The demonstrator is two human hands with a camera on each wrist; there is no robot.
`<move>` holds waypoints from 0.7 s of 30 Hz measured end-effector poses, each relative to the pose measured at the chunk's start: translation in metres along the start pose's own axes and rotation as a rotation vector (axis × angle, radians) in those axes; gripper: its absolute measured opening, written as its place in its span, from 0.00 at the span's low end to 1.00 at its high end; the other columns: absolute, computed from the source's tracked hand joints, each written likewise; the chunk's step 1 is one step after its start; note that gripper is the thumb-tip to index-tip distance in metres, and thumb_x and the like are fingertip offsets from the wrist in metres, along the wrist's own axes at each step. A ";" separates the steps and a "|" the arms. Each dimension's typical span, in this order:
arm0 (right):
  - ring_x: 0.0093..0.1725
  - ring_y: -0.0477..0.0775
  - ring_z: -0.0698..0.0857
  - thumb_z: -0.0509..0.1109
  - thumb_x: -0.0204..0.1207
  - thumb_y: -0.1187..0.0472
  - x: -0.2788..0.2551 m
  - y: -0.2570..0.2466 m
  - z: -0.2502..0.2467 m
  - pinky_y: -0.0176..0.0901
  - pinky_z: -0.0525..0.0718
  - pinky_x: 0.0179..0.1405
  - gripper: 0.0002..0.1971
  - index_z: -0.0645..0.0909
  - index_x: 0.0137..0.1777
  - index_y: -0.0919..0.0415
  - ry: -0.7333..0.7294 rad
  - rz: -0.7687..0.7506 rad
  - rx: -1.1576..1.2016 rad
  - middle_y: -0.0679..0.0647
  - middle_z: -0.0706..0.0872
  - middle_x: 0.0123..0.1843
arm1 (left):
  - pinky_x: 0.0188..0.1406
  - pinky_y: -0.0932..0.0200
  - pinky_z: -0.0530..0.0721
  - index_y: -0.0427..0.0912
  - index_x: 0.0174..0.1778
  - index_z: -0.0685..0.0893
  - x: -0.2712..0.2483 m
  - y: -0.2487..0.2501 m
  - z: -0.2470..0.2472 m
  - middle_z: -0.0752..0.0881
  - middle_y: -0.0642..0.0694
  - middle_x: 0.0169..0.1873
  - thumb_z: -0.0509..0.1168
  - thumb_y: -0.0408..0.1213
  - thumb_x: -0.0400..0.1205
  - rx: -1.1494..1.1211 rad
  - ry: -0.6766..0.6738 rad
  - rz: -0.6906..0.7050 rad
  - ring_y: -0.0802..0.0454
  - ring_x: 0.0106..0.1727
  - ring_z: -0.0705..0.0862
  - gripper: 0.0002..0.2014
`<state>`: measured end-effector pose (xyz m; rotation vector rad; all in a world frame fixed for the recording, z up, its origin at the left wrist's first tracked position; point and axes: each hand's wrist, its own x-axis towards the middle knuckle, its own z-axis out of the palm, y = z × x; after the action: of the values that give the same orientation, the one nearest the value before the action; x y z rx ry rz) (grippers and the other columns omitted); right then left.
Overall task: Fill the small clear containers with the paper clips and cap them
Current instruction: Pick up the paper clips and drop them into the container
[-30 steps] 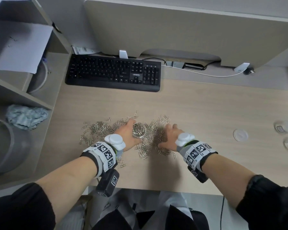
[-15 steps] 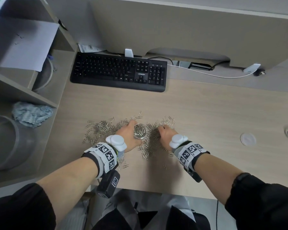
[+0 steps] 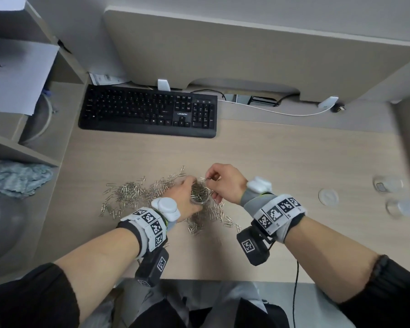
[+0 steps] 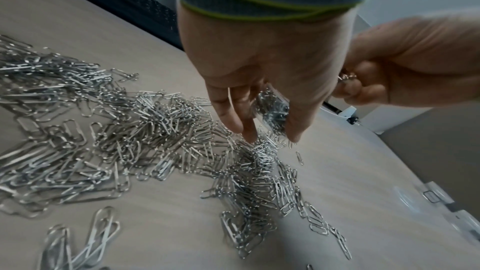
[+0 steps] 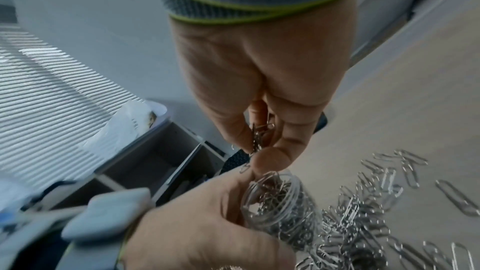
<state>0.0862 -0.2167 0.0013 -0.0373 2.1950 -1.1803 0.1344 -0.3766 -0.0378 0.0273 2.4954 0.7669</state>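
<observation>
A small clear container [image 3: 200, 194] nearly full of paper clips stands on the desk amid a wide scatter of silver paper clips [image 3: 130, 192]. My left hand [image 3: 184, 197] wraps around the container [image 4: 272, 110] from the left. Just above the container's open mouth [image 5: 272, 198], my right hand [image 3: 223, 183] pinches a small bunch of paper clips [image 5: 259, 137] between thumb and fingertips. A round clear cap [image 3: 327, 196] lies flat on the desk to the right.
Two more clear containers [image 3: 387, 184] [image 3: 400, 207] stand blurred at the desk's right edge. A black keyboard [image 3: 149, 111] lies behind the clips. Shelves with a crumpled cloth [image 3: 17, 176] stand at the left. A white cable [image 3: 270, 111] runs along the back.
My right hand has lifted off the desk with a pinch of clips and moved left over the container's mouth. My left hand still holds the container.
</observation>
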 end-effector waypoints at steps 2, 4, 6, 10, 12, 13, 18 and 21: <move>0.27 0.55 0.83 0.67 0.76 0.68 -0.001 -0.004 0.002 0.43 0.82 0.28 0.05 0.80 0.47 0.58 0.003 -0.067 -0.190 0.50 0.82 0.30 | 0.47 0.50 0.83 0.44 0.64 0.72 0.002 0.003 0.000 0.80 0.44 0.56 0.76 0.48 0.68 -0.028 0.012 0.016 0.42 0.50 0.84 0.31; 0.39 0.56 0.83 0.70 0.74 0.64 -0.001 -0.006 0.001 0.45 0.82 0.41 0.05 0.83 0.49 0.57 0.006 -0.138 -0.362 0.48 0.83 0.36 | 0.45 0.49 0.83 0.44 0.62 0.72 0.004 0.006 0.000 0.81 0.44 0.52 0.76 0.46 0.68 -0.042 0.023 0.031 0.41 0.49 0.84 0.29; 0.45 0.54 0.83 0.71 0.74 0.62 -0.002 -0.007 0.000 0.47 0.82 0.49 0.05 0.84 0.49 0.56 -0.015 -0.167 -0.387 0.48 0.84 0.42 | 0.40 0.52 0.79 0.44 0.61 0.72 0.006 0.007 -0.001 0.83 0.45 0.50 0.76 0.46 0.69 -0.059 0.040 0.036 0.43 0.46 0.82 0.28; 0.41 0.50 0.81 0.70 0.75 0.65 -0.004 -0.010 -0.004 0.41 0.81 0.49 0.06 0.86 0.50 0.58 -0.010 -0.182 -0.325 0.45 0.83 0.37 | 0.35 0.57 0.72 0.47 0.61 0.71 0.007 0.005 -0.001 0.84 0.46 0.49 0.76 0.48 0.68 -0.063 0.059 0.037 0.46 0.42 0.79 0.29; 0.35 0.46 0.80 0.69 0.76 0.67 -0.002 -0.009 -0.007 0.39 0.79 0.44 0.07 0.86 0.50 0.59 0.004 -0.168 -0.262 0.41 0.81 0.32 | 0.37 0.56 0.76 0.48 0.63 0.70 0.007 0.002 0.000 0.85 0.46 0.50 0.76 0.50 0.68 -0.058 0.062 0.038 0.44 0.45 0.82 0.31; 0.32 0.43 0.79 0.68 0.76 0.67 -0.001 -0.008 -0.009 0.38 0.77 0.43 0.07 0.86 0.51 0.59 0.013 -0.157 -0.239 0.39 0.80 0.32 | 0.38 0.56 0.76 0.48 0.64 0.70 0.006 0.001 0.000 0.85 0.46 0.51 0.76 0.50 0.68 -0.056 0.067 0.034 0.44 0.47 0.83 0.32; 0.45 0.48 0.84 0.67 0.77 0.66 -0.001 -0.005 -0.003 0.40 0.80 0.52 0.10 0.89 0.51 0.55 -0.095 -0.180 -0.369 0.47 0.91 0.46 | 0.37 0.57 0.72 0.50 0.64 0.70 0.004 -0.002 0.000 0.83 0.48 0.48 0.76 0.49 0.68 -0.067 0.073 0.020 0.44 0.47 0.81 0.32; 0.38 0.38 0.82 0.67 0.77 0.67 0.003 -0.002 -0.003 0.36 0.80 0.46 0.10 0.88 0.47 0.54 -0.057 -0.184 -0.260 0.49 0.91 0.44 | 0.40 0.56 0.76 0.51 0.66 0.69 0.001 -0.009 0.000 0.84 0.48 0.51 0.76 0.51 0.68 -0.061 0.081 0.018 0.44 0.48 0.83 0.33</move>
<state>0.0814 -0.2167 0.0022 -0.3840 2.3189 -0.9678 0.1344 -0.3839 -0.0426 -0.0033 2.5498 0.8671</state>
